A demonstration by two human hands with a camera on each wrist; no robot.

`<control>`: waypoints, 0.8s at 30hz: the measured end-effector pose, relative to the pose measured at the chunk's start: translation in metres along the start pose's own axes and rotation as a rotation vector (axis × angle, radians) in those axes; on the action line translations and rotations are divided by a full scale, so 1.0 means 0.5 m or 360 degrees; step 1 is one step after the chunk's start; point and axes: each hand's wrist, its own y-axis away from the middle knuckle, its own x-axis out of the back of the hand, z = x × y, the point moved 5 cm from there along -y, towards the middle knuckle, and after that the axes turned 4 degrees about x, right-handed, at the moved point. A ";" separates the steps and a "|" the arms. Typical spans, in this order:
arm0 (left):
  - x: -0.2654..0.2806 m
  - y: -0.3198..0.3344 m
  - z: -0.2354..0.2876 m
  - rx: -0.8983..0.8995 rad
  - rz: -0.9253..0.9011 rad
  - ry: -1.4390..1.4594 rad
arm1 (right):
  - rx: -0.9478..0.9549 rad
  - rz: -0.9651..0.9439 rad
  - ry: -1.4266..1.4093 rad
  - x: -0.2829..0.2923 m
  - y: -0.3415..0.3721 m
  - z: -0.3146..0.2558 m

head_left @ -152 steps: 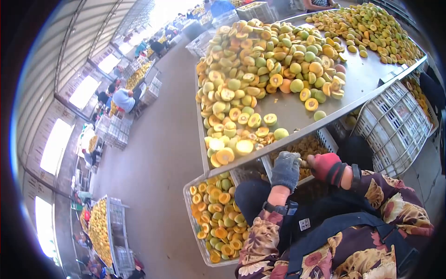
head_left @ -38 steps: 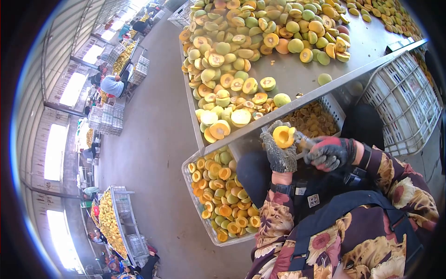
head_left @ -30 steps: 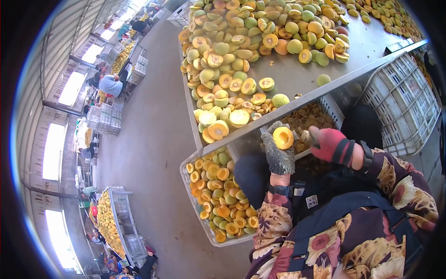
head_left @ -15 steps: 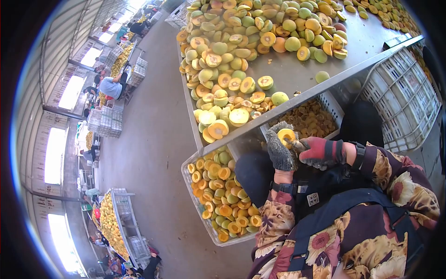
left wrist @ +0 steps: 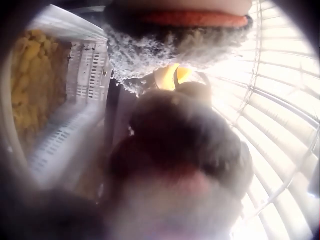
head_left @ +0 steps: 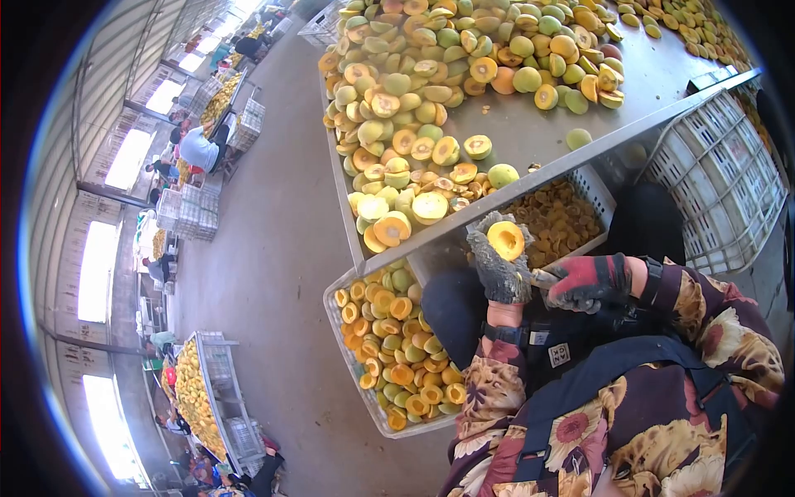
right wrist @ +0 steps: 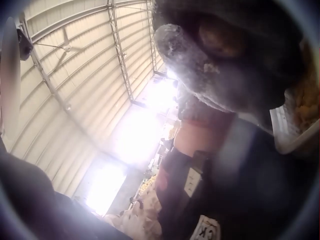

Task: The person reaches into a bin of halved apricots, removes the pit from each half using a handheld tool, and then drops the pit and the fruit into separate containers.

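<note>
In the head view my left hand (head_left: 499, 272), in a fuzzy grey glove, holds a halved yellow peach (head_left: 505, 239) with its hollowed cut face turned up. My right hand (head_left: 590, 282), in a red and dark glove, grips a slim tool (head_left: 543, 278) whose tip points at the left glove, just below the fruit. Most of the tool is hidden by the fingers. A sliver of the peach half (left wrist: 169, 77) shows between blurred gloves in the left wrist view. The right wrist view shows a dark glove (right wrist: 200, 75) close up, with no fruit distinct.
A metal-edged table (head_left: 538, 180) bears a heap of peach halves (head_left: 431, 74). Beneath its edge stands a crate (head_left: 598, 195) of brownish scraps. A crate of peach halves (head_left: 397, 331) is at my left, a tilted white crate (head_left: 716, 182) at my right. Other people work at tables farther off.
Half a second ago the tool's tip was in the peach half; now my right hand has drawn it back and down. The left hand has tilted the cut face further into view.
</note>
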 end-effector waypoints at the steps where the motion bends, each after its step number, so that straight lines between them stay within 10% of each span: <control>1: 0.001 -0.003 0.001 -0.0032 0.0004 -0.0038 | 0.0104 0.0099 0.0173 0.014 -0.006 0.004; 4: 0.000 -0.021 0.004 -0.0108 0.0012 -0.0097 | 0.0983 0.0857 0.1360 0.042 -0.002 -0.048; 5: -0.008 -0.023 0.008 -0.0020 0.0048 0.0129 | 0.0548 0.0943 0.1587 0.026 0.015 -0.083; 17: -0.023 -0.019 0.064 0.0188 0.0139 0.1258 | 0.0247 0.1129 0.1920 0.066 0.058 -0.031; 21: 0.008 0.058 0.264 -0.0374 0.0484 -0.0541 | 0.0562 0.1205 0.1900 0.075 0.067 -0.030; 24: 0.212 0.167 0.278 -0.0314 0.0661 -0.1050 | 0.0762 0.1249 0.1839 0.089 0.053 -0.004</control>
